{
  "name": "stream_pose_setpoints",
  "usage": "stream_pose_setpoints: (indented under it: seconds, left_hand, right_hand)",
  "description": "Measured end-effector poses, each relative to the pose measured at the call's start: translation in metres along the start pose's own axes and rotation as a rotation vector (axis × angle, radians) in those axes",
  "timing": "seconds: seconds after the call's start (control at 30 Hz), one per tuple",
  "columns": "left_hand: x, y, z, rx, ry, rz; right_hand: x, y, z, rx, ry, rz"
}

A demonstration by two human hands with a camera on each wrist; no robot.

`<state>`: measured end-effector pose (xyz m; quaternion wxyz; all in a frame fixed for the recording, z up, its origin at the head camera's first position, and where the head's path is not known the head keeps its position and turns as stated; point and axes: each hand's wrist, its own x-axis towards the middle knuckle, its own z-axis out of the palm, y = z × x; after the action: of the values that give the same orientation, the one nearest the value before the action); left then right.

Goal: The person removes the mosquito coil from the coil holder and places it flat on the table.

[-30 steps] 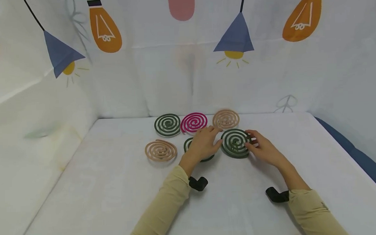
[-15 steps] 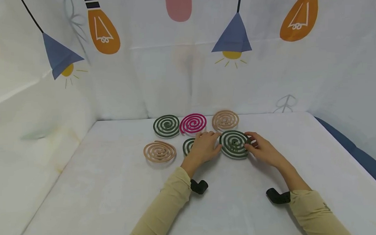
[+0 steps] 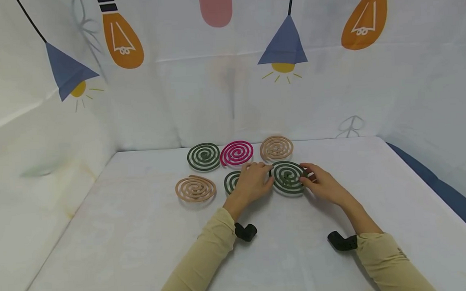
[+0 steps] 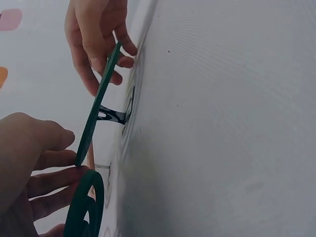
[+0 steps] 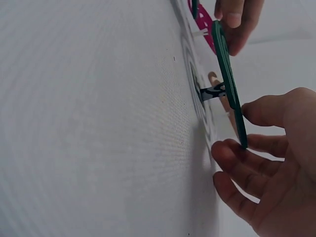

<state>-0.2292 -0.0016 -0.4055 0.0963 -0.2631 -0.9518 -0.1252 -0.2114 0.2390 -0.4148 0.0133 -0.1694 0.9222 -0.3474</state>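
Head view: left hand point(image 3: 252, 182) and right hand point(image 3: 323, 186) pinch the unlabelled dark green coil point(image 3: 287, 177) by its edges.

A flat pink spiral coil point(image 3: 236, 152) lies at the table's far side, at twelve o'clock. A dark green spiral coil point(image 3: 203, 156) sits just beside it at nine o'clock, a tan spiral coil point(image 3: 276, 147) at three. Another tan spiral coil point(image 3: 195, 188) lies nearer, toward eight o'clock. Beneath is a white cloth-covered table point(image 3: 104, 238); behind hangs a white backdrop printed with lamps and bulbs point(image 3: 176, 91).
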Motion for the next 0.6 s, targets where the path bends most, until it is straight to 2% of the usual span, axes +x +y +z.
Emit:
stream_pose_setpoints:
  seconds: [0.6]
  left_hand:
    - [0.0005,-0.0008,-0.0046,-0.044,-0.014,0.002]
  right_hand:
    - [0.0002,-0.0018,-0.0008,-0.011,0.008,-0.003]
